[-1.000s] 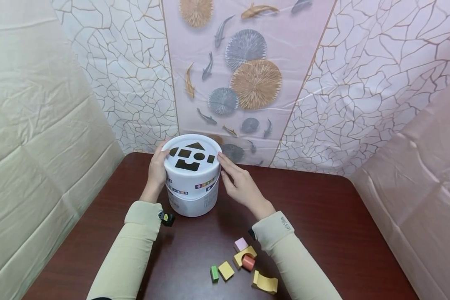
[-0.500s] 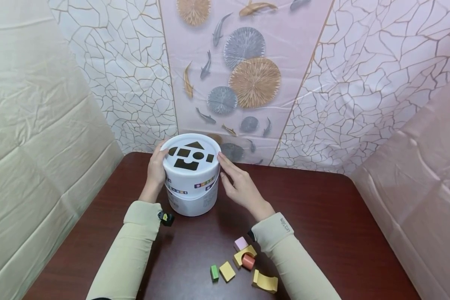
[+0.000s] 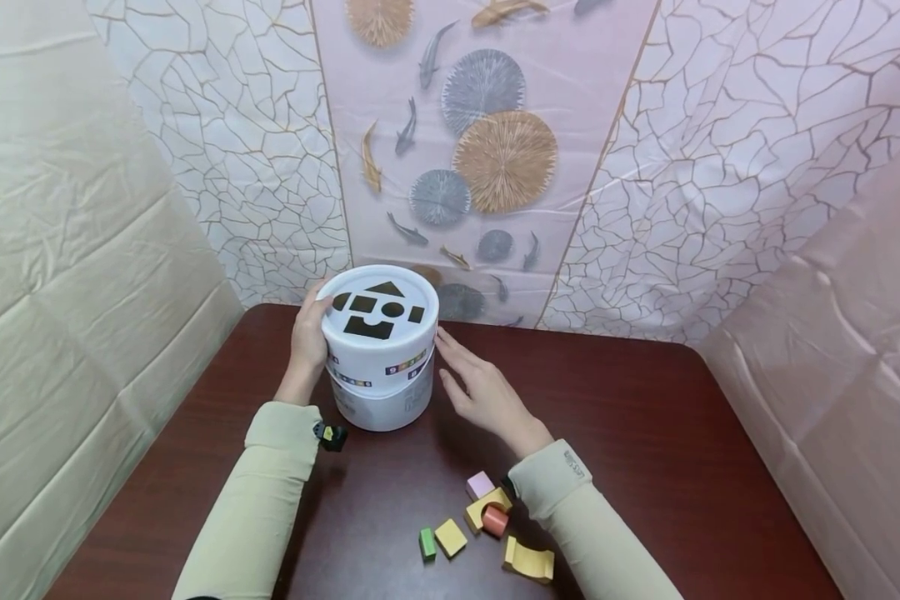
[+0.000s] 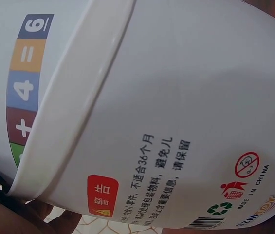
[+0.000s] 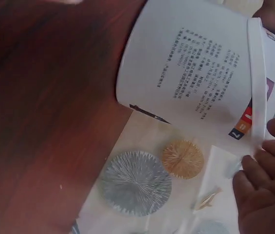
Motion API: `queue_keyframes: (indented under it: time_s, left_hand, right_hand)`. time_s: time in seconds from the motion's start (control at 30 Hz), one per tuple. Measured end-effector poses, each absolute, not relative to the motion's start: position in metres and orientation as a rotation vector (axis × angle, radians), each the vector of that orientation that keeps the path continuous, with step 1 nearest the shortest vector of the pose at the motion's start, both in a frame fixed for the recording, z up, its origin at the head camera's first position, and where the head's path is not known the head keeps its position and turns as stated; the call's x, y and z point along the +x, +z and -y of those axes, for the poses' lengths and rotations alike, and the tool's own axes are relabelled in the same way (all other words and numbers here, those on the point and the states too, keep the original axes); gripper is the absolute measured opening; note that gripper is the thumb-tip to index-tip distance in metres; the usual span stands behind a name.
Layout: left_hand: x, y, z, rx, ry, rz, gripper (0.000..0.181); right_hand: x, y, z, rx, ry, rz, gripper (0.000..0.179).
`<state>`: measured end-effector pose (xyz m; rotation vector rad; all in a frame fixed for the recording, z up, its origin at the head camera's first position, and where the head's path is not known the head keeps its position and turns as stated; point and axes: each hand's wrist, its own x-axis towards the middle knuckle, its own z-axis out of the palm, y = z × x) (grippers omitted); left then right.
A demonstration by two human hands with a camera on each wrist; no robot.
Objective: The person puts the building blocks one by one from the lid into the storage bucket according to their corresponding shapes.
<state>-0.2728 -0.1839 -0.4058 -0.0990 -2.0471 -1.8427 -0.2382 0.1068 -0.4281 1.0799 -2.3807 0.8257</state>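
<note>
A white bucket (image 3: 378,400) stands upright on the table, covered by a white lid (image 3: 408,332) with several shaped holes. Its left side is held by my left hand (image 3: 309,337), thumb over the lid's rim and the other fingers partly hidden behind the wall. My right hand (image 3: 487,396) lies against the opposite side, fingers straight and fingertips just below the lid's rim. In the right wrist view, its fingers (image 5: 254,180) are close to a raised band (image 5: 258,73) round the bucket. Printed sums and a red warning label (image 4: 103,195) mark the wall.
Nearer me lie a pink block (image 3: 480,485), a yellow arch (image 3: 475,514), a red cylinder (image 3: 496,522), a green block (image 3: 427,544), a yellow square block (image 3: 451,538) and a yellow curved block (image 3: 528,562). A patterned curtain (image 3: 645,275) hangs behind the dark red table (image 3: 607,433).
My right fingertips have slid down from the lid's rim onto the bucket's side. My left hand keeps its hold. The whole head view has shifted slightly.
</note>
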Motion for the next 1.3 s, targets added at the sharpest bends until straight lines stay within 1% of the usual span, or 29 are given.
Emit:
queue_keyframes:
  time_s: [0.5, 0.77, 0.97, 1.07, 1.2, 1.3]
  left_hand:
    - [-0.272, -0.404, 0.183, -0.118, -1.852, 2.034, 0.052]
    - [-0.274, -0.406, 0.185, -0.103, -1.844, 2.038, 0.052]
    - [-0.269, -0.401, 0.184, -0.106, -1.857, 2.056, 0.052]
    - [-0.265, -0.396, 0.182, -0.108, -1.864, 2.061, 0.052]
    - [-0.270, -0.401, 0.183, -0.107, -1.847, 2.059, 0.052]
    - [-0.274, -0.406, 0.185, -0.106, -1.836, 2.048, 0.052]
  right_hand:
    - [-0.230, -0.447, -0.121, 1.152, 0.843, 2.519, 0.047]
    - [-0.219, -0.450, -0.130, 1.236, 0.869, 2.543, 0.041]
    - [-0.200, -0.444, -0.135, 1.403, 0.878, 2.600, 0.029]
    - [-0.185, -0.438, -0.136, 1.529, 0.881, 2.653, 0.027]
    - [-0.164, -0.438, -0.136, 1.696, 0.810, 2.750, 0.034]
    - [-0.153, -0.444, -0.137, 1.733, 0.733, 2.853, 0.038]
